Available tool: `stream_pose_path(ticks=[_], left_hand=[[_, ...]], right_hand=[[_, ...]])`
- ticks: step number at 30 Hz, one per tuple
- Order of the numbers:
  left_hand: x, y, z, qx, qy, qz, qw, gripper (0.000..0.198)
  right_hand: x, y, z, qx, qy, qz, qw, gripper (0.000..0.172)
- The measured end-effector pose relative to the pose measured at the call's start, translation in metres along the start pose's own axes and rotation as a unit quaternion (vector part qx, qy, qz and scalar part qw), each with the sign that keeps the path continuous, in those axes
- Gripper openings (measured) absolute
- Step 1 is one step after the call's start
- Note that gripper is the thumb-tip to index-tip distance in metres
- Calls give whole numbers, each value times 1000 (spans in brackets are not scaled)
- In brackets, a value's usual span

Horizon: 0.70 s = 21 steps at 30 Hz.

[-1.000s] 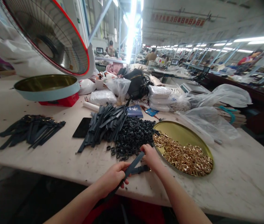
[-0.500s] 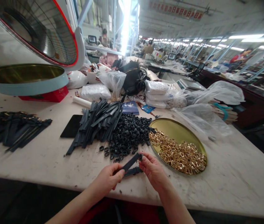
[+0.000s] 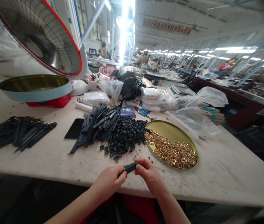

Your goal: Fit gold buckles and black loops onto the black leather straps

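Black against the pale table (image 3: 85, 166), in front of the small loops (image 3: 123, 138), steady well the strap (image 3: 130, 168), gripped in the left hand (image 3: 110, 180) and pinched at one end by the right hand (image 3: 149, 174), avoiding any twist.

Bare table (image 3: 225, 165) opens to the right of the round tray (image 3: 163, 127), and another free stretch runs along the near edge, left of the left hand (image 3: 110, 179). A lane passes between the left bundle of straps (image 3: 21, 132) and the black pad (image 3: 74, 129). Beyond the right hand (image 3: 149, 174), the pile of rings (image 3: 124, 133) blocks the way, meeting the tray's left rim. The larger heap of straps (image 3: 96, 123) closes off the rings' left side. Plastic bags (image 3: 194, 119) obstruct the far right.
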State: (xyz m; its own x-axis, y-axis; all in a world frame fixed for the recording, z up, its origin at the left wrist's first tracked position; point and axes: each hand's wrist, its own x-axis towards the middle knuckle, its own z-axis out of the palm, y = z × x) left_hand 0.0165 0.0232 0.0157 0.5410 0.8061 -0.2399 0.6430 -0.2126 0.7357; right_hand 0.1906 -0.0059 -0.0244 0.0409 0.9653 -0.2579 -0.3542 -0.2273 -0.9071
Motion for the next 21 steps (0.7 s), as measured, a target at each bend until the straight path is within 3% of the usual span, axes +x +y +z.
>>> stream_pose_path(ticks=[3,7,10,13,15,16,17,21], left_hand=[[-9,6,-1,21,-30,11,999,28],[-15,14,6,-80,-4,45,996,35],[-10,16,14,-141,19,61,988,41],[1,10,17,-147,22,45,988,35],[11,2,18,-145,18,14,989,35],[15,-1,19,-149,18,1,989,35],[19,-5,19,-157,19,-8,987,35],[34,-9,21,-169,11,-17,985,34]], right_hand=[[-13,-3,3,-69,-44,-20,996,23],[-24,0,18,-76,-47,-57,994,28],[-26,7,26,-58,-30,-102,993,43],[-17,5,12,-149,-47,-135,979,59],[-3,-7,-11,-316,-10,-166,934,48],[8,-15,-26,-423,40,-188,885,33],[19,-24,-40,-539,108,-204,810,21],[72,-48,-82,-634,169,-192,730,15]])
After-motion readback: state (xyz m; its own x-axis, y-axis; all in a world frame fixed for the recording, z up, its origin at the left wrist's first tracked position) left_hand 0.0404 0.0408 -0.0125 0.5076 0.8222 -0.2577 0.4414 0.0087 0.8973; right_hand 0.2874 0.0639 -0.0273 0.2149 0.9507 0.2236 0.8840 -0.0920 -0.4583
